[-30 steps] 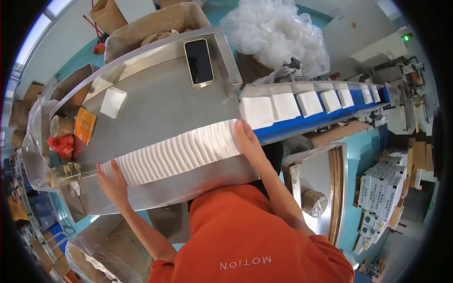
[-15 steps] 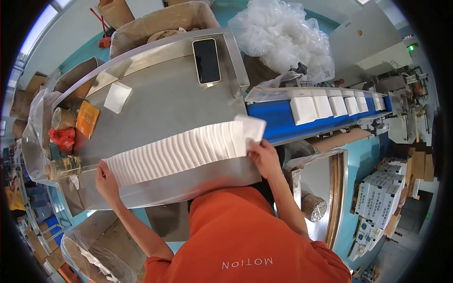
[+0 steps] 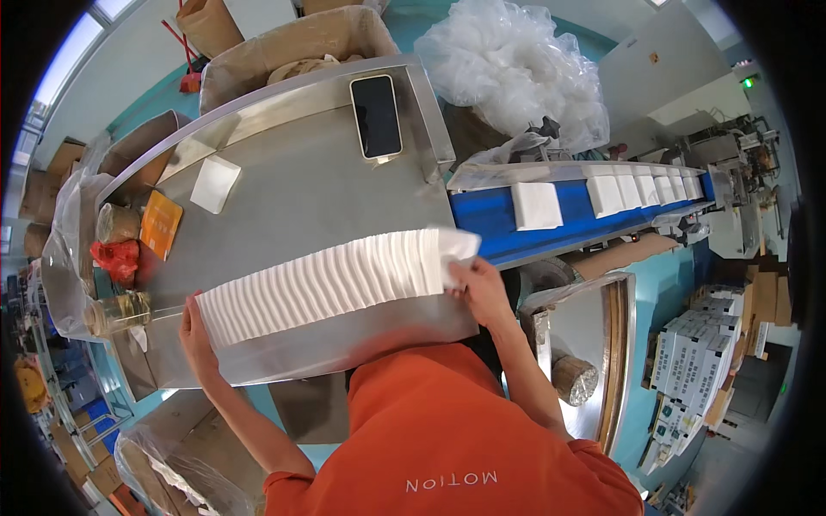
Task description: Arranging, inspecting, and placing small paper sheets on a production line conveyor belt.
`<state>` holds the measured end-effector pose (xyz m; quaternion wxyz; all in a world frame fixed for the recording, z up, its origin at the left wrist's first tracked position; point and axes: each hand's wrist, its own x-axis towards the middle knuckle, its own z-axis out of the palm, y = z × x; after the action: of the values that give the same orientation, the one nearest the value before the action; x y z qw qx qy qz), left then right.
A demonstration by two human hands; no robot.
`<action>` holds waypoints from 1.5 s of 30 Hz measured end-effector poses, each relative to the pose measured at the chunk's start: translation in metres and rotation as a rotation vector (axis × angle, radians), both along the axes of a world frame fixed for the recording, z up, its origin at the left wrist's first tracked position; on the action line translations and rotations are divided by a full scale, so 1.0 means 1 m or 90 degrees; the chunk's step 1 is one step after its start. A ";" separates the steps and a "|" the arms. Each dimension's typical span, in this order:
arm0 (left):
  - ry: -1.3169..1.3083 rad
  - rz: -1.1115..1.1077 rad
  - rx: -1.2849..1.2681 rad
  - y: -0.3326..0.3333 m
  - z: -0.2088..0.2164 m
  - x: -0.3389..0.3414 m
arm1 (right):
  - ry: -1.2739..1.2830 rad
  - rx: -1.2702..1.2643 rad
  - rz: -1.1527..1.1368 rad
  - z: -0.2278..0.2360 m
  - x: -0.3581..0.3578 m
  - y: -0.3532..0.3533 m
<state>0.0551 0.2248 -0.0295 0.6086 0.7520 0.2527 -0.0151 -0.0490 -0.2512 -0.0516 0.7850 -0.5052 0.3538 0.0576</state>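
Observation:
A long row of thin white square pieces (image 3: 318, 288), standing on edge and packed together, runs across the metal table (image 3: 292, 181); I cannot make out their exact kind. At the row's left end, my left hand (image 3: 198, 340) has its fingers stretched out, touching the last piece. My right hand (image 3: 482, 288) pinches the lower corner of a white square piece (image 3: 460, 246) at the right end. That piece is smeared by motion and leans out past the row.
White square pieces (image 3: 536, 206) lie on a blue conveyor belt (image 3: 495, 228) at right. On the table are a phone (image 3: 376, 117), a loose white square (image 3: 215, 184), an orange packet (image 3: 160, 225) and tape rolls (image 3: 119, 224). A raised metal rim (image 3: 284, 90) edges the table.
The row's left end and my left hand sit slightly farther right, its fingers straighter. My right hand remains at the right end. On the belt, one square now lies apart at the near end.

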 end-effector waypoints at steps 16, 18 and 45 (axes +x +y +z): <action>-0.034 0.032 0.365 -0.059 0.017 -0.008 | 0.032 0.086 0.023 -0.004 -0.008 -0.004; -0.053 0.029 0.365 -0.067 0.020 -0.010 | -0.063 0.113 -0.185 0.001 0.001 0.001; -0.105 -0.078 0.503 -0.093 0.024 -0.003 | -0.051 0.081 -0.057 -0.002 0.001 -0.002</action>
<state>0.0524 0.1322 -0.0060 0.2892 0.9402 0.1441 0.1074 -0.0476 -0.2530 -0.0537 0.8308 -0.4400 0.3399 0.0248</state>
